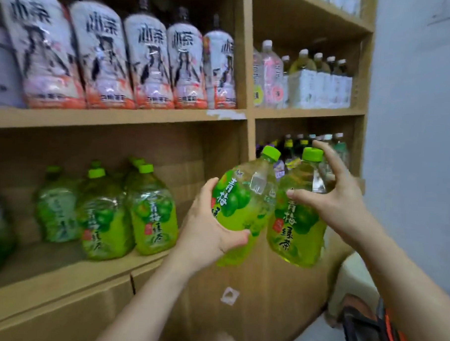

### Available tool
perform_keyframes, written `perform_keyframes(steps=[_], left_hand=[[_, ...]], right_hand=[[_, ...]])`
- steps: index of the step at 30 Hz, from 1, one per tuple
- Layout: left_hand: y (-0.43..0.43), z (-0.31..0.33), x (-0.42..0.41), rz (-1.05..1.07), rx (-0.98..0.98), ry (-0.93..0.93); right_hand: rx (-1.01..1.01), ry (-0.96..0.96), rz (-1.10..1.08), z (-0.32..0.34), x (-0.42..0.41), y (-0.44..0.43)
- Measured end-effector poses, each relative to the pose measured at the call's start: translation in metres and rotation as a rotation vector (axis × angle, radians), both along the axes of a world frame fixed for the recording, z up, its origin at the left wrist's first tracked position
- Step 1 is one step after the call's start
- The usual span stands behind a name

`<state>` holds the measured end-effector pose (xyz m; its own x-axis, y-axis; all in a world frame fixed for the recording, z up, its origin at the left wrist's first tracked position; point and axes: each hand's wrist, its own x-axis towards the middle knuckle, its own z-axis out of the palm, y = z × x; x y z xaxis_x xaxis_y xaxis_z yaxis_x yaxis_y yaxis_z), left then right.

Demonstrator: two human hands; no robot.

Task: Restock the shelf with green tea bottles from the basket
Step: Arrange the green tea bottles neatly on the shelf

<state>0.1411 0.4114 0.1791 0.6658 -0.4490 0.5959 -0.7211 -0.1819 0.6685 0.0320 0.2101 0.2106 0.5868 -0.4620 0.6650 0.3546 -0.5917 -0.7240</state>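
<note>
Two green tea bottles, green-capped with plum-printed labels, are held in front of the wooden shelf [118,119]: the left hand [210,236] wraps around one bottle [243,204], while the right hand [338,201], fingers spread, clasps the other bottle [297,220]. Matching bottles [129,212] stand blurred on the lower shelf. The orange-and-black basket [382,329] is cut off at the frame's edge.

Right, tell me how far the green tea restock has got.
Done: several green tea bottles already stand on the lower shelf. In hand: the left hand and right hand each hold one bottle, not yet shelved. The basket's contents aren't visible, so the remainder is unclear.
</note>
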Motion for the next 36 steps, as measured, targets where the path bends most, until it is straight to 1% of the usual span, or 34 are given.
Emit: perform_keyframes(steps=[2,5,7,9,13,18,21,23,25,26,27,28,29,31,32,34,36], left_hand=[[0.014,-0.008,0.014,0.078,-0.007,0.035],[0.034,-0.028,0.03,0.228,-0.146,0.104],[0.046,-0.037,0.038,0.293,-0.222,0.121],[0.058,-0.041,0.043,0.335,-0.278,0.111],[0.085,-0.042,0.042,0.377,-0.313,0.092],[0.12,-0.041,0.042,0.533,-0.415,0.064],[0.141,-0.042,0.045,0.655,-0.492,0.052],[0.159,-0.041,0.053,0.735,-0.502,0.053],[0.181,-0.042,0.065,0.817,-0.472,0.048],[0.192,-0.044,0.073,0.864,-0.45,0.053],[0.202,-0.048,0.079,0.915,-0.428,0.063],[0.211,-0.052,0.084,0.954,-0.41,0.071],[0.217,-0.055,0.088,0.978,-0.4,0.07],[0.228,-0.061,0.093,1.006,-0.381,0.08],[0.233,-0.064,0.095,1.011,-0.366,0.087],[0.243,-0.069,0.098,1.013,-0.33,0.082],[0.25,-0.071,0.1,1.005,-0.307,0.077]], right_hand=[[-0.021,0.024,0.056,0.0,0.028,0.012],[-0.079,0.046,0.118,-0.001,0.066,0.032],[-0.13,0.06,0.146,0.001,0.093,0.044],[-0.141,0.067,0.197,0.002,0.119,0.053],[-0.155,0.113,0.258,-0.003,0.165,0.067],[-0.123,0.231,0.349,-0.01,0.211,0.066],[-0.156,0.291,0.39,-0.009,0.222,0.059],[-0.164,0.343,0.405,-0.006,0.223,0.057],[-0.237,0.376,0.306,-0.007,0.224,0.061],[-0.306,0.379,0.19,-0.009,0.223,0.065],[-0.4,0.345,0.047,-0.013,0.223,0.07],[-0.482,0.261,-0.079,-0.017,0.219,0.079],[-0.515,0.152,-0.144,-0.02,0.215,0.09],[-0.519,-0.046,-0.113,-0.021,0.204,0.121],[-0.541,-0.102,-0.076,-0.02,0.201,0.139],[-0.639,-0.117,-0.052,-0.018,0.2,0.17],[-0.698,-0.014,-0.079,-0.014,0.207,0.192]])
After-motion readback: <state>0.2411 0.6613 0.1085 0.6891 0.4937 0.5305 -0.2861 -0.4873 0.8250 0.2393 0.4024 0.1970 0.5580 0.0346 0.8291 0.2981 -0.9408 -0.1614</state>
